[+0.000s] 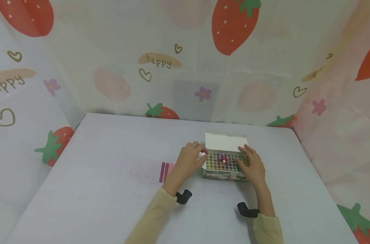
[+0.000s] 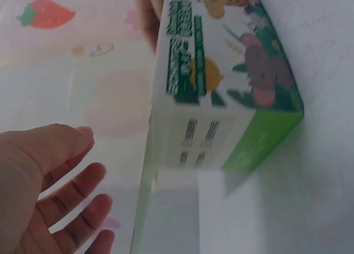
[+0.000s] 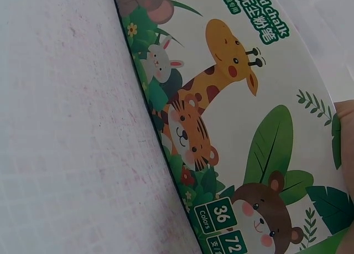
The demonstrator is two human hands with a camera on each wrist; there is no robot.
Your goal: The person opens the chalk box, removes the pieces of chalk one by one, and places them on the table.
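An open box of colored chalk (image 1: 222, 175) stands on the table, packed with rows of chalk sticks in many colors. In the middle, a few pink and reddish chalk sticks (image 1: 224, 160) stand higher than the rest. My left hand (image 1: 188, 161) is at the box's left end, its fingers loosely bent with nothing between them in the left wrist view. Over the right end lies my right hand (image 1: 254, 166), thumb above the chalk tops and fingers by the raised lid (image 1: 226, 142). The right wrist view shows the box's animal-printed front (image 3: 221, 99), with only a sliver of hand.
Left of the box, a purple chalk stick (image 1: 161, 172), a brown one (image 1: 166, 172) and a pink one (image 1: 171, 167) lie side by side, partly behind my left forearm. Faint purple chalk marks (image 1: 143, 171) cover the white table there. A strawberry-print curtain (image 1: 188, 84) encloses the table.
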